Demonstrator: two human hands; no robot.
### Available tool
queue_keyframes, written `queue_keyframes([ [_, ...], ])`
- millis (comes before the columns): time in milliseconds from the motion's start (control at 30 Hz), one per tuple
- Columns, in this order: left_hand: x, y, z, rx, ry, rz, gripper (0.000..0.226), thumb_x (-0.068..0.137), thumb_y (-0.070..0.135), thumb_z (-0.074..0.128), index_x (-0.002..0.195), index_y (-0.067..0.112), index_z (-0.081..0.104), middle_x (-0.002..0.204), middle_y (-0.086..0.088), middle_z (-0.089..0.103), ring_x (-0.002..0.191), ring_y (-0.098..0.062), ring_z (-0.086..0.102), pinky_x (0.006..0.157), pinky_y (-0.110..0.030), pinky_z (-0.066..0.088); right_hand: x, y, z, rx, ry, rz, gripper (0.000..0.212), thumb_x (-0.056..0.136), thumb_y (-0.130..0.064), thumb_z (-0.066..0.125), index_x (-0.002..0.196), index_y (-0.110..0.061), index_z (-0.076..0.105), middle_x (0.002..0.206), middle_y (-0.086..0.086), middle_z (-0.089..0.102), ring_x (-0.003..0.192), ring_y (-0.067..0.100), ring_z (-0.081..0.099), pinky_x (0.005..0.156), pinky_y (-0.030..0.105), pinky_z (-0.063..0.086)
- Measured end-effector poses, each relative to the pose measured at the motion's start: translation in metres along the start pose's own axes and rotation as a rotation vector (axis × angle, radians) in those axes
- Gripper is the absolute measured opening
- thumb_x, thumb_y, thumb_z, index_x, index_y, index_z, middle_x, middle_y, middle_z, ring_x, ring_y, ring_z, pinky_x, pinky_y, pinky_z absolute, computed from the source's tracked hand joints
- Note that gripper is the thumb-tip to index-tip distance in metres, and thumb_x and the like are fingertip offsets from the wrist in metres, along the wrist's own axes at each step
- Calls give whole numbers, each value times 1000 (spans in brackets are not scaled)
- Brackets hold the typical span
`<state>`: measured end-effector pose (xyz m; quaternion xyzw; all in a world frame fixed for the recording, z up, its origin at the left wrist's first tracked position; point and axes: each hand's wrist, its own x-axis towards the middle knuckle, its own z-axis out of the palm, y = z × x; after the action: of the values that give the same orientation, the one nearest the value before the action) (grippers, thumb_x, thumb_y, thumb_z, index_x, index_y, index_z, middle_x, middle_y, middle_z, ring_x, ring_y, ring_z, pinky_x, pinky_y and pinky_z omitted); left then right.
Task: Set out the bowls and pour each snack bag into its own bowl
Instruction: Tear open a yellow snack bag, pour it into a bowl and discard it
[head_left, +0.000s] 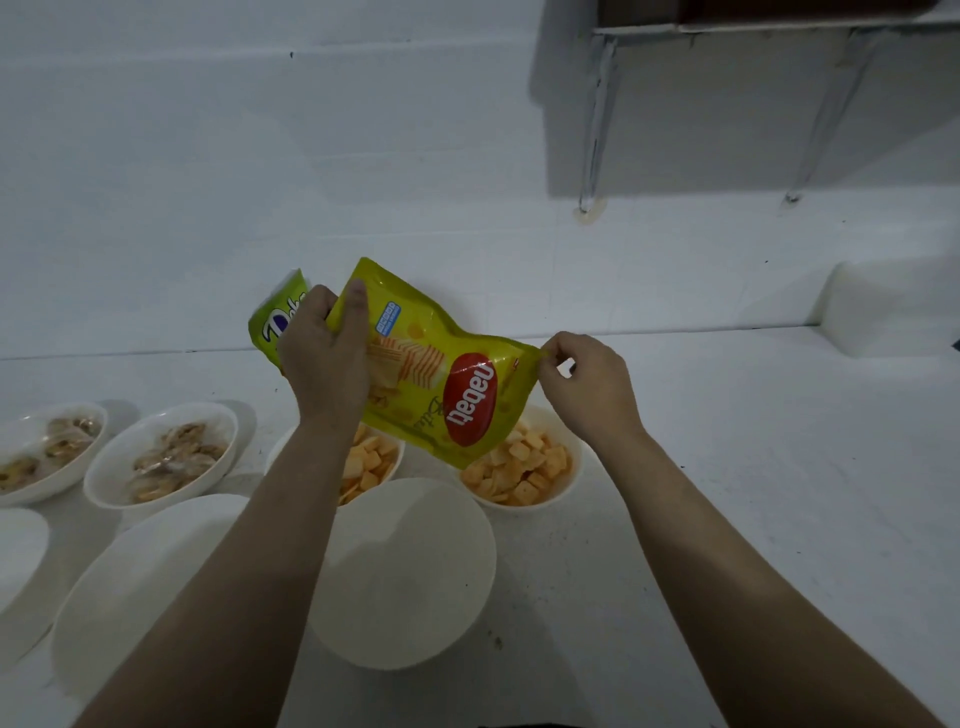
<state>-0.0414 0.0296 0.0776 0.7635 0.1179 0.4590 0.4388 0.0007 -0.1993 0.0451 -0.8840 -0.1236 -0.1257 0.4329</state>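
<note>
Yellow-green crinkly foil snack bag (441, 374) held upside down above two white bowls w/ orange crackers (524, 467), over white table (727, 415). Looks light, soft, slippery; best taken at sealed edges. Left hand (322, 358) grips one end, right hand (587, 384) pinches corner.

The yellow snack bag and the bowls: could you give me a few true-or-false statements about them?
1. Both hands hold the yellow snack bag. True: the left hand grips one end, the right hand pinches the other.
2. Every bowl is empty. False: the bowl under the bag holds orange crackers.
3. The nearest bowl is empty. True.
4. The yellow bag lies flat on the counter. False: it is held up above the bowls.
5. The two far-left bowls hold orange crackers. False: their contents look brownish.
</note>
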Motion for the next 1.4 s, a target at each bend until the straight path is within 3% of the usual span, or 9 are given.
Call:
queue_keyframes([
  [167,-6,3,4,9,-45,35,47,97,41,54,62,19,31,55,6,30,55,-9,30,51,-21,26,2,-25,0,-84,-78,-142,26,97,-41,51,116,-32,66,121,-5,62,116,17,50,98,39,42],
  [300,-12,13,11,-24,-75,112,45,99,37,53,63,21,31,54,6,29,51,-6,32,51,-23,26,2,-45,6,148,-90,-167,24,100,-32,52,114,-24,70,109,-8,70,98,7,59,87,27,50],
  [500,-14,16,16,-49,-127,204,42,104,33,43,68,12,36,57,6,33,54,-8,34,52,-24,29,5,-47,11,163,154,-218,19,98,-17,53,97,-16,72,79,-10,66,76,12,62,68,25,45],
  [633,-18,5,19,-41,-109,247,32,103,37,40,79,16,45,77,5,44,79,-23,46,71,-44,39,2,-40,6,218,189,-155,20,99,-18,52,93,-17,71,73,-14,64,71,2,58,63,14,42],
  [700,-26,-3,21,-54,-85,165,29,99,42,45,99,13,52,100,1,47,101,-24,47,90,-46,41,0,-36,2,265,205,-101,22,100,-20,52,90,-19,71,71,-15,63,70,-5,56,61,9,39],
  [800,-36,-15,28,-213,-185,-51,59,91,54,56,129,12,40,130,-12,40,125,-24,39,107,-35,37,-4,-28,-6,341,226,-28,21,101,-25,51,88,-25,69,73,-17,64,71,-7,57,62,10,41],
  [967,-41,-2,38,-597,-548,-467,82,70,76,63,140,49,29,147,6,47,133,-18,48,109,-51,41,-11,-19,-8,467,261,36,23,102,-24,49,93,-22,70,79,-11,69,76,0,60,70,21,48],
  [1133,-36,17,46,-677,-561,-409,70,85,51,62,147,33,37,139,5,57,126,-16,56,103,-49,48,-16,-19,-16,611,213,91,31,105,-36,39,129,-29,57,125,-11,64,113,4,59,94,25,49],
  [1400,-36,25,40,-647,-570,-384,50,95,40,53,142,28,46,133,5,63,122,-15,59,98,-41,53,-12,-26,-25,727,106,126,29,105,-44,34,116,-39,61,109,-20,69,102,-7,62,88,19,50],
])
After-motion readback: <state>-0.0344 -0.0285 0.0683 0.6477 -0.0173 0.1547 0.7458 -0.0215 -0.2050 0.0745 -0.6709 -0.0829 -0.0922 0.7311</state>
